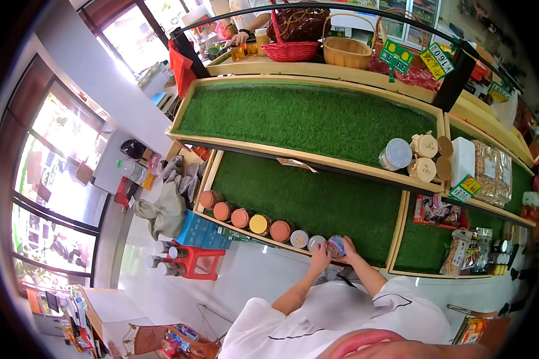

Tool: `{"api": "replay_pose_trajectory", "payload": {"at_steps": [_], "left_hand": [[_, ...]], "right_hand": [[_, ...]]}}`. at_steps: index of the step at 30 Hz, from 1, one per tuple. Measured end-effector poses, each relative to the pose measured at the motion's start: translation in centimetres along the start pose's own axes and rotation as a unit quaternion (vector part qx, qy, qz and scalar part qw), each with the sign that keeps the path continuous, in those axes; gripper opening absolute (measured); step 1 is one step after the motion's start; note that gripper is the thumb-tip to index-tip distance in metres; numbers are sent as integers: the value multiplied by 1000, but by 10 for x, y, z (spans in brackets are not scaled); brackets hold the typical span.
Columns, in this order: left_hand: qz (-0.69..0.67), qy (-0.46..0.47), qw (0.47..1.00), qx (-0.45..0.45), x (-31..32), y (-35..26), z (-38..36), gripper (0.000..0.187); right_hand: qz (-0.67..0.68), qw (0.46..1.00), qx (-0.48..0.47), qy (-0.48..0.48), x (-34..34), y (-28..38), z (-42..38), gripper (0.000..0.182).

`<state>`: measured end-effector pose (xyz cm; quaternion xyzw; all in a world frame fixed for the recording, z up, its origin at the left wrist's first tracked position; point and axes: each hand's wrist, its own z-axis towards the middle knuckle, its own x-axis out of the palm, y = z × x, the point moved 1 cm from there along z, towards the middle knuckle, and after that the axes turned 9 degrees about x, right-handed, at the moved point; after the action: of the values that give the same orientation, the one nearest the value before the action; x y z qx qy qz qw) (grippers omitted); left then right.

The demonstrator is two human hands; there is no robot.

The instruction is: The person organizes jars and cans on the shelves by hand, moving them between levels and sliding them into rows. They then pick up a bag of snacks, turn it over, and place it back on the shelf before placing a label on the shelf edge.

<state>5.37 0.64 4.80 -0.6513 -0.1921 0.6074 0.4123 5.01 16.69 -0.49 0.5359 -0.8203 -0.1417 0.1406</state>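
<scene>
Both my hands are at the front edge of the lower turf-lined shelf (341,203). My right hand (349,251) cups a small jar with a blue top (336,244) from the right. My left hand (320,259) grips the same jar from the left, just below a white-lidded jar (315,242). The blue-topped jar stands at the right end of a row of jars with orange, yellow and white lids (259,224) along the shelf's wooden front rail. My white sleeves fill the bottom of the view.
An upper turf shelf (305,116) holds round tubs (395,154) at its right end. Baskets (346,52) stand on top, where another person's hand (241,37) works. Snack bags (491,173) lie to the right. A red stool (194,261), a blue box (200,232) and grey cloth (161,212) sit on the floor at left.
</scene>
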Motion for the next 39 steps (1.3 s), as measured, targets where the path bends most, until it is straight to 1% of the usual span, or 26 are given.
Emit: {"api": "replay_pose_trajectory", "payload": {"at_steps": [2, 3, 5, 6, 8, 9, 12, 13, 15, 16, 18, 21, 24, 25, 27, 28, 29, 30, 32, 33, 34, 35, 36, 37, 38, 39], "left_hand": [[-12, 44, 999, -17, 6, 6, -6, 34], [-38, 96, 994, -34, 16, 16, -11, 37], [-86, 204, 973, -70, 44, 43, -27, 41], [-141, 158, 975, -73, 59, 56, -32, 45], [-249, 65, 963, -79, 83, 70, -40, 52], [-303, 3, 952, -44, 85, 66, -37, 60], [-342, -3, 931, -124, 67, 33, -25, 61], [-353, -4, 921, -163, 74, 34, -33, 61], [-372, -11, 899, -232, 85, 39, -32, 62], [-419, -16, 862, -284, 81, 31, -28, 63], [-506, -23, 773, -382, 77, 24, -28, 64], [-502, 148, 781, -340, 75, 32, -30, 64], [-468, 178, 810, -306, 55, 3, -35, 61], [-408, 238, 842, -261, 44, -6, -26, 54], [-374, 192, 890, -176, 32, -32, -23, 46], [-358, 165, 910, -131, 33, -34, -22, 42], [-295, 148, 944, -19, 33, -33, -18, 44], [-290, 141, 947, -6, 18, -48, -12, 43], [-279, 122, 952, 19, -28, -102, 1, 41], [-243, 120, 959, 80, -9, -74, 6, 40], [-246, 102, 960, 88, -20, -82, 11, 40], [-249, 85, 960, 95, -44, -105, 19, 41], [-252, 69, 960, 102, -70, -130, 26, 41], [-250, 22, 959, 129, -92, -153, 31, 42], [-198, -26, 966, 166, -107, -167, 37, 42], [-144, -73, 966, 202, -120, -177, 44, 41]], "right_hand": [[94, 992, 43, 70, -4, 1, -5, 64], [143, 982, 64, 105, -3, 2, -9, 63], [140, 982, 29, 126, -7, -4, 0, 62], [140, 981, 13, 135, -9, -12, 2, 61], [77, 993, -18, 83, -6, -13, -13, 59], [45, 997, -32, 56, -7, -12, -19, 59], [44, 994, -82, 56, -15, -24, -4, 57], [31, 996, -82, 35, -16, -22, -11, 48], [69, 996, -45, 16, -17, -20, -30, 42], [89, 996, -30, 7, -18, -18, -34, 40], [104, 994, -39, -5, -21, -21, -39, 35], [82, 994, -63, -18, -34, -25, -52, 34], [79, 993, -81, -25, -45, -22, -92, 34], [91, 992, -87, -28, -52, -21, -98, 35], [122, 988, -93, -29, -59, -12, -126, 36], [129, 984, -122, -27, -60, -9, -135, 36], [134, 979, -149, -23, -61, -8, -143, 36], [135, 975, -175, -19, -60, -8, -151, 36], [128, 965, -226, -21, -54, 9, -180, 35], [118, 959, -255, -26, -47, 21, -200, 35], [107, 952, -284, -30, -40, 34, -219, 35], [101, 940, -326, -26, -33, 46, -237, 36], [112, 927, -358, 13, -26, 58, -252, 38], [123, 911, -389, 52, -20, 70, -267, 40], [134, 894, -418, 89, -14, 81, -278, 42], [134, 856, -486, 117, -6, 92, -285, 45]]}}
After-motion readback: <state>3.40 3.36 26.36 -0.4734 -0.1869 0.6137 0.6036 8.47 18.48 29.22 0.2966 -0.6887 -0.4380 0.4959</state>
